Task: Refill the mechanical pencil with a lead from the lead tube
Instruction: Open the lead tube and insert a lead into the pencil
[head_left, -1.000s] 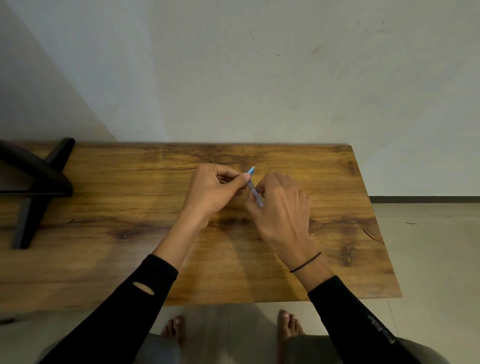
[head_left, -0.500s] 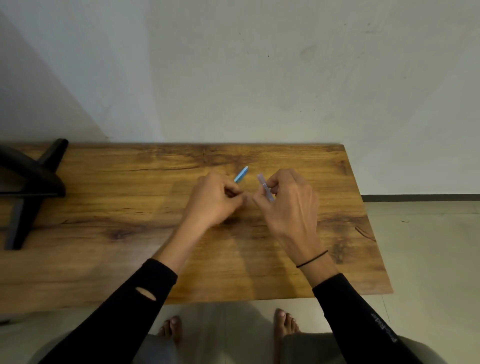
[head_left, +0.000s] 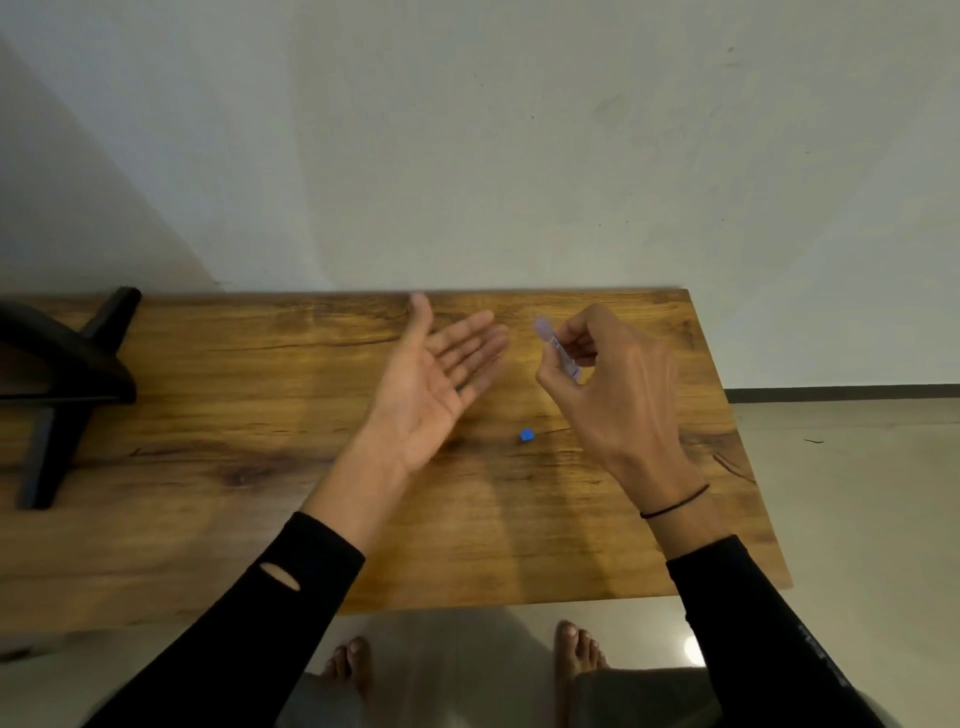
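My right hand (head_left: 618, 395) pinches a small clear lead tube (head_left: 557, 347) between thumb and fingers, its open end tilted up and to the left above the wooden table (head_left: 208, 415). My left hand (head_left: 436, 379) is held flat, palm up, fingers spread, just left of the tube and holding nothing. A small blue cap (head_left: 526, 435) lies on the table between the two hands. No mechanical pencil is visible.
A black stand (head_left: 62, 374) with angled legs sits on the table's far left. The table's right edge runs near my right forearm. Bare feet show on the pale floor (head_left: 857, 493) below the front edge.
The left hand pulled the blue cap off the tube, let it drop onto the table and opened flat, palm up. The right hand kept the tube and shifted slightly right.
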